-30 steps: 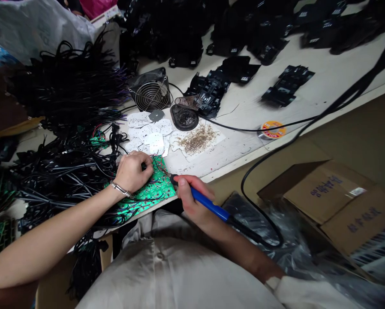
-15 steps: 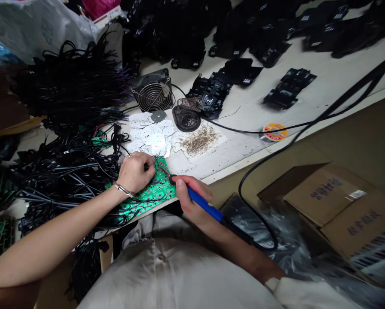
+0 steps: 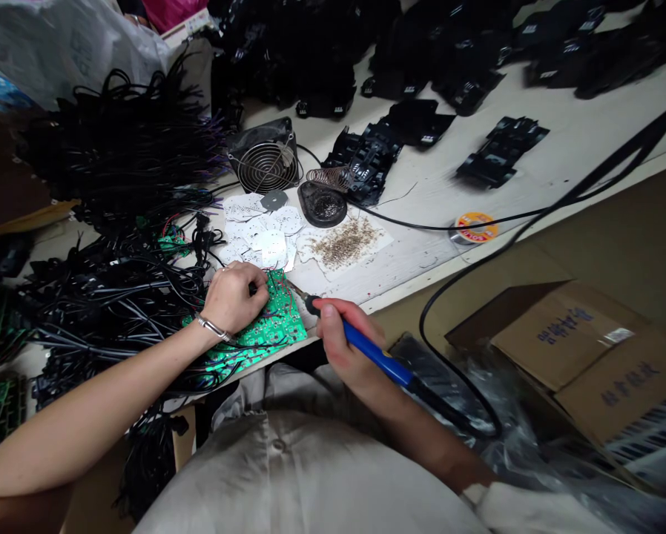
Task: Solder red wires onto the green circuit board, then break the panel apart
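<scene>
Black cables (image 3: 116, 300) overlap green circuit board (image 3: 284, 320) from left, fan (image 3: 265, 165) beyond, on pale surface (image 3: 425, 182), cardboard box (image 3: 575, 337) lower right; right grip (image 3: 348, 337) pinches blue soldering iron (image 3: 380, 357), left grip (image 3: 233, 298) over board, closure unclear.

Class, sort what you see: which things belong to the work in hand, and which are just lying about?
In hand:
- blue-handled soldering iron, in right hand
- green circuit board, under left hand
- solder reel, probably, though untouched

Apparently lying about:
- cardboard box
- pale plastic bag
</scene>
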`<state>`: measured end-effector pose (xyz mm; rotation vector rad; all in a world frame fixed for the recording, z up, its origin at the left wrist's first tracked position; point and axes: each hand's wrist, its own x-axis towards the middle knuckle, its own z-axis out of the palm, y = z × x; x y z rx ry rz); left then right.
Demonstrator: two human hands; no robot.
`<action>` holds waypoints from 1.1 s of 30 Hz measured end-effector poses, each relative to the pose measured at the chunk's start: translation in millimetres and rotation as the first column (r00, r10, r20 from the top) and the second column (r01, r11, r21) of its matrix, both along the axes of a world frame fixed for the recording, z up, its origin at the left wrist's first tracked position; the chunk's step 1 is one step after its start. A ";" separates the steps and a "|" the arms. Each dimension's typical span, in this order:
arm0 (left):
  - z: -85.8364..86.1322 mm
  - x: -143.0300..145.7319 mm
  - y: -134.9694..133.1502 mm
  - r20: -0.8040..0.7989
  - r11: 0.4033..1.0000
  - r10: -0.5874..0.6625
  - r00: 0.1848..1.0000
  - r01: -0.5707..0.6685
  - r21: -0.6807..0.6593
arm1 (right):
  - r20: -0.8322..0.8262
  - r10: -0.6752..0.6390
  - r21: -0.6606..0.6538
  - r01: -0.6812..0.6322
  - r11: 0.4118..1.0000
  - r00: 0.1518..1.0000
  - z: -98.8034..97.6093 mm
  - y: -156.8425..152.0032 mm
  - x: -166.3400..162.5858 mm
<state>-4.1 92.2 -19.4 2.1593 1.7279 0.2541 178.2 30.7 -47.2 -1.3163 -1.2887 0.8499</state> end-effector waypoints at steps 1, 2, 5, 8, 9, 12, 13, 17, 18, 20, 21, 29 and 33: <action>0.0 -0.1 0.0 0.000 1.000 -0.003 1.000 0.003 -0.001 | -0.004 -0.006 -0.015 0.006 1.000 1.000 0.6 0.0 1.6; 0.0 -0.2 0.0 0.001 1.000 -0.005 1.000 0.005 -0.001 | -0.008 -0.010 -0.027 0.009 1.000 1.000 1.2 -0.2 2.9; 0.0 -0.4 -0.1 0.003 1.000 -0.006 1.000 0.006 0.003 | -0.016 -0.013 -0.040 0.013 0.999 1.000 2.3 -1.8 4.4; 0.2 -0.3 -0.2 0.005 1.000 -0.011 1.000 0.011 0.012 | -0.003 -0.011 -0.051 0.011 0.999 1.000 2.8 -4.0 4.1; 0.3 -0.2 -0.2 0.005 1.000 -0.013 1.000 0.013 0.015 | 0.002 -0.010 -0.048 0.010 0.999 1.000 2.8 -4.6 4.0; 0.3 0.1 -0.2 0.006 1.000 -0.012 1.000 0.011 0.020 | 0.003 -0.009 -0.037 0.009 0.999 1.000 2.4 -5.4 4.2; 0.2 0.2 -0.2 0.006 1.000 -0.009 1.000 0.009 0.020 | -0.001 -0.010 -0.036 0.010 0.999 1.000 2.2 -5.4 4.3; 0.1 0.4 -0.2 0.002 1.000 -0.001 1.000 0.001 0.013 | -0.014 -0.010 -0.036 0.009 0.999 1.000 1.8 -5.0 4.2; 0.1 0.5 -0.1 0.002 1.000 0.000 1.000 0.000 0.012 | -0.016 -0.009 -0.034 0.009 0.999 1.000 1.8 -4.9 4.0; 0.2 0.5 0.0 0.001 1.000 -0.001 1.000 0.001 0.013 | -0.024 -0.009 -0.030 0.008 1.000 1.000 1.9 -4.9 3.8; 0.3 0.5 0.1 0.002 1.000 -0.002 1.000 0.002 0.013 | -0.028 -0.008 -0.031 0.007 1.000 1.000 1.9 -5.0 3.8; 1.8 1.0 0.2 0.007 1.000 -0.005 1.000 0.005 0.012 | -0.021 -0.002 -0.019 0.001 1.000 1.000 0.1 -5.4 4.1; 1.8 0.9 0.3 0.012 1.000 -0.009 1.000 0.008 0.018 | -0.031 0.008 0.002 -0.008 1.000 0.999 -0.6 -4.7 3.1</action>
